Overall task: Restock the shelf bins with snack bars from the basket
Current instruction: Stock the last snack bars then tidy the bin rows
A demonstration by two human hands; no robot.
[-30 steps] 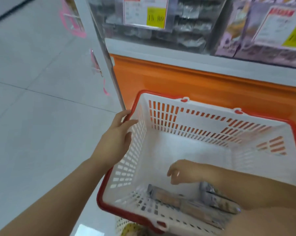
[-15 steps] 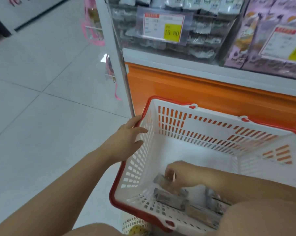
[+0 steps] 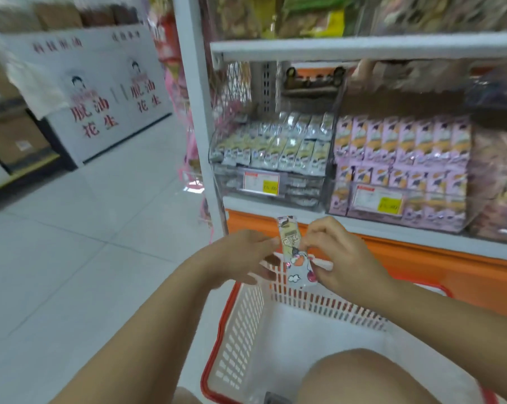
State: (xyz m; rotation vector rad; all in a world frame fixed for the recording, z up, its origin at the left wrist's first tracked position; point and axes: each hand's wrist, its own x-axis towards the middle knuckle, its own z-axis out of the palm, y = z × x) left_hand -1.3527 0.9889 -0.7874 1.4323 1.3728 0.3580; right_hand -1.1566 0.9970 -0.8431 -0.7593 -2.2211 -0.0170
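Observation:
A wrapped snack bar (image 3: 291, 246) stands upright above the far rim of the white basket with the red rim (image 3: 243, 325). My right hand (image 3: 341, 258) pinches its right side and lower end. My left hand (image 3: 243, 258) touches its left edge with the fingertips. Straight beyond, a clear shelf bin (image 3: 271, 158) holds rows of silver-wrapped bars behind a price tag. Beside it on the right, another clear bin (image 3: 398, 170) is packed with pink-wrapped bars. My knee hides the basket's near right floor.
A white shelf post (image 3: 198, 118) rises left of the bins, over an orange base panel (image 3: 438, 272). Pink hanging goods (image 3: 188, 158) sit by the post. Tiled floor (image 3: 86, 258) spreads to the left, toward a white display stand (image 3: 100, 91) with red lettering.
My right hand lifted a bar out of the basket and raised it over the far rim. My left hand left the basket's side and came to the bar. The view tilted up to the shelf.

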